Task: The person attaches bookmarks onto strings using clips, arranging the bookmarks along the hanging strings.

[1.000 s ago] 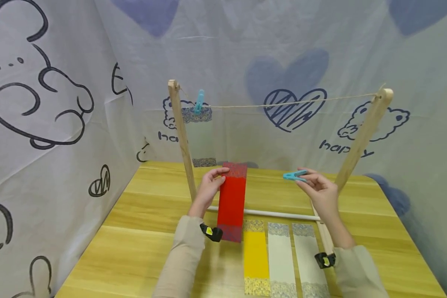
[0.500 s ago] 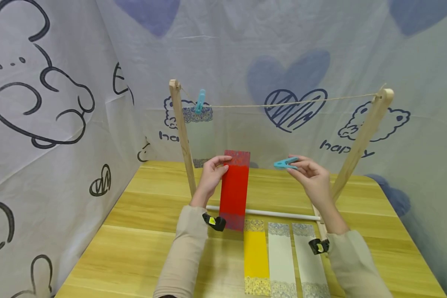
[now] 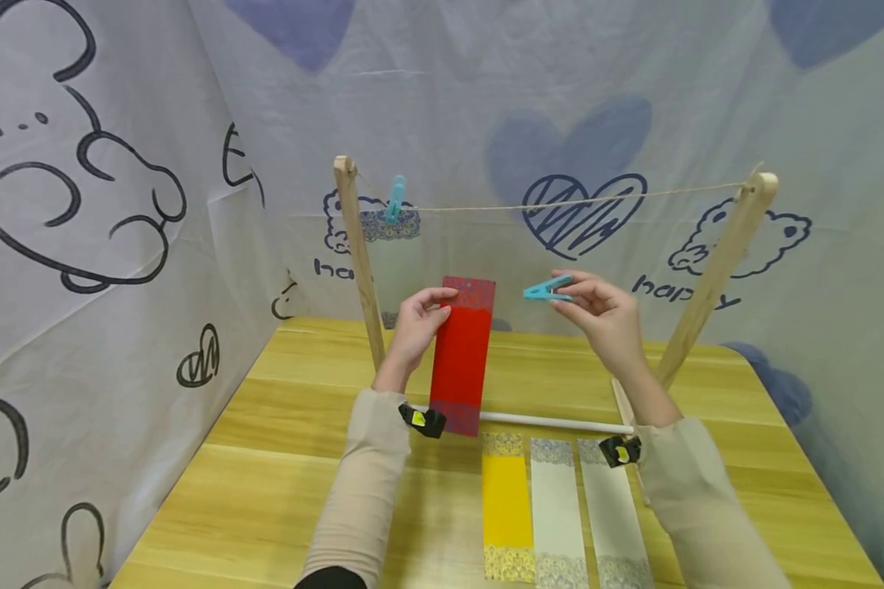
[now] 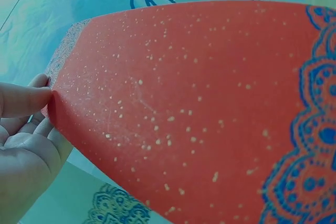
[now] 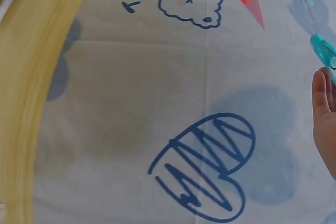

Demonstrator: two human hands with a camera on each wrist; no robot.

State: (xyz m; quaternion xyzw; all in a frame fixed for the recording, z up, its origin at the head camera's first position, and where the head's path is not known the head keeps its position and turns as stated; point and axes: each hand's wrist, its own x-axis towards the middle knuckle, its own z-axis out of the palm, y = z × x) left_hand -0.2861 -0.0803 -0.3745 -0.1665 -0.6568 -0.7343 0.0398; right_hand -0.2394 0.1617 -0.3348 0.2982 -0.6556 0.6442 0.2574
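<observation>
My left hand (image 3: 414, 331) pinches the upper left edge of a red paper strip (image 3: 462, 352) with lace-patterned ends, held upright below the string. In the left wrist view the strip's red face (image 4: 168, 103) shows pale flecks, and the thumb (image 4: 26, 99) presses on its edge. To the right, my right hand (image 3: 604, 315) pinches a blue clothespin (image 3: 545, 289) by its handles, its nose pointing left toward the strip. A second blue clothespin (image 3: 395, 200) clips a pale lace-ended strip (image 3: 392, 225) onto the string (image 3: 479, 209) near the left post.
The string runs between two wooden posts (image 3: 358, 262) joined low down by a white rod (image 3: 560, 422). On the wooden table (image 3: 250, 491) lie a yellow strip (image 3: 507, 499) and two white strips (image 3: 556, 507), side by side. A printed curtain (image 3: 442, 98) hangs behind.
Both hands have risen toward the string. The left has lifted the red strip higher, while the right has brought its clothespin up and leftward, closer to the strip.
</observation>
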